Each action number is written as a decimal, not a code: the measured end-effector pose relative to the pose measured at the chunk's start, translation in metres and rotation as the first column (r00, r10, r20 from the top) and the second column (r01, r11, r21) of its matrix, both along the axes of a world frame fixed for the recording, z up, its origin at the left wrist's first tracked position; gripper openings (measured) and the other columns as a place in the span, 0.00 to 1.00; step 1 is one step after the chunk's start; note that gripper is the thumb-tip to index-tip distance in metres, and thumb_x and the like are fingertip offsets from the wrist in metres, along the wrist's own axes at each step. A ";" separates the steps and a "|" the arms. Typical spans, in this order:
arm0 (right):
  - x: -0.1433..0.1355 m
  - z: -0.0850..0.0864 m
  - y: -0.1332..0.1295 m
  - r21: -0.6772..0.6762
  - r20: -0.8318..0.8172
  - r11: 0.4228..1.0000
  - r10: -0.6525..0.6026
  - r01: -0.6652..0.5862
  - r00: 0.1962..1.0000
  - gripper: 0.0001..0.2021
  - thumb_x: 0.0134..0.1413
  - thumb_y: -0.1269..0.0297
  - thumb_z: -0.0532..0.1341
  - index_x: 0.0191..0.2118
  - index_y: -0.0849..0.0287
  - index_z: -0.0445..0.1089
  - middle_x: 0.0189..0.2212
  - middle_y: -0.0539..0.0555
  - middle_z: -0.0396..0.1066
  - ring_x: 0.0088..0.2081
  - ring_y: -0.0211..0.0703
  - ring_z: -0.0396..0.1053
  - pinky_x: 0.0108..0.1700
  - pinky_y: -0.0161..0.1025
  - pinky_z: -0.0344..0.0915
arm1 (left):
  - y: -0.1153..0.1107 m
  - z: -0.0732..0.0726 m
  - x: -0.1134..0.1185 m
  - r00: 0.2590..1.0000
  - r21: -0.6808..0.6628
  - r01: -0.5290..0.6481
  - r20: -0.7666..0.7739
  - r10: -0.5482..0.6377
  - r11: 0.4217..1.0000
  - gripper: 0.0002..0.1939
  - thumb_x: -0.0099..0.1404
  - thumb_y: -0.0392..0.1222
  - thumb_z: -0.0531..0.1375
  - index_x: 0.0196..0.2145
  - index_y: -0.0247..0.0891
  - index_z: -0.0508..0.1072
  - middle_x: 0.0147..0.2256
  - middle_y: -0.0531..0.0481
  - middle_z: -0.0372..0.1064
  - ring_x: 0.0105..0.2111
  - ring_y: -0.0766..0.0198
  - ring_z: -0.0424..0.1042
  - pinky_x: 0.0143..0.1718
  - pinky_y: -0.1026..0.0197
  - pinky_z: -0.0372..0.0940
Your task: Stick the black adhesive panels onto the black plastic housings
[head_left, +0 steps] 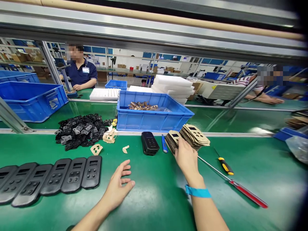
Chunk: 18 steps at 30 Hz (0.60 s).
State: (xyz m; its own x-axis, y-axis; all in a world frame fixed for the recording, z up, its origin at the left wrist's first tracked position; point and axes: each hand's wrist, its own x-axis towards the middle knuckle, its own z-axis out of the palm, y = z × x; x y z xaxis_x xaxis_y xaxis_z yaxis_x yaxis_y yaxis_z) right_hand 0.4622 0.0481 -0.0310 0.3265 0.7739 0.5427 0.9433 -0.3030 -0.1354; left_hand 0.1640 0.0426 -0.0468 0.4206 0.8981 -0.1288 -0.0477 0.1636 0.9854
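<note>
My right hand (187, 157), with a blue band at the wrist, reaches to the near stack of tan die-cut sheets (173, 135). Its fingers are closed on the edge of a sheet, and the fingertips are partly hidden. Another stack of these sheets (195, 134) leans just behind. My left hand (120, 183) hovers over the green table, fingers apart and holding nothing. Between the hands and further back lies a black device housing (149, 143), with a blue utility knife (164, 143) beside it. Black panels with buttons (91, 172) lie in a row at the left.
A pile of small black plates (80, 130) sits behind the panels, near tan scraps (96, 149). A blue bin (154, 118) holds brown pieces. At right lie a yellow-black screwdriver (225, 166) and a long red-handled tool (249, 193). A co-worker (83, 72) sits across; another person's arm shows far right.
</note>
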 end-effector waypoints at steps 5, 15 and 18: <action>0.021 0.006 -0.013 0.024 -0.012 1.000 -0.015 0.015 1.000 0.17 0.55 0.73 0.51 0.44 0.63 0.75 0.37 0.64 0.77 0.38 0.55 0.73 0.39 0.45 0.67 | 0.001 -0.005 -0.001 0.998 0.027 0.046 -0.051 -0.044 0.999 0.31 0.52 0.39 0.65 0.54 0.41 0.63 0.52 0.38 0.61 0.49 0.53 0.64 0.46 0.51 0.63; -0.078 0.022 -0.022 0.429 -0.572 0.816 0.577 -0.387 0.583 0.12 0.62 0.61 0.54 0.47 0.57 0.70 0.37 0.54 0.75 0.33 0.42 0.73 0.36 0.37 0.69 | 0.009 0.008 -0.002 1.000 0.030 -0.006 0.029 0.005 1.000 0.30 0.58 0.54 0.62 0.55 0.37 0.68 0.45 0.41 0.69 0.32 0.64 0.69 0.32 0.62 0.67; -0.100 0.011 -0.022 0.350 -0.680 0.794 0.581 -0.498 0.448 0.13 0.63 0.62 0.52 0.48 0.56 0.69 0.36 0.53 0.73 0.33 0.42 0.71 0.35 0.36 0.68 | 0.012 0.014 -0.004 1.000 0.004 -0.027 0.007 0.027 1.000 0.26 0.55 0.56 0.64 0.42 0.31 0.77 0.27 0.46 0.71 0.23 0.68 0.67 0.25 0.64 0.64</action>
State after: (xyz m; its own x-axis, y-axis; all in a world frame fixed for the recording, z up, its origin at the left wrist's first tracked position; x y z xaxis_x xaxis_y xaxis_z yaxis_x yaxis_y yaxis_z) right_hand 0.3621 0.0263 -0.0203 0.1642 0.9024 0.3984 0.4726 0.2826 -0.8348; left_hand 0.1602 0.0545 -0.0327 0.3969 0.9097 -0.1224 -0.0589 0.1583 0.9856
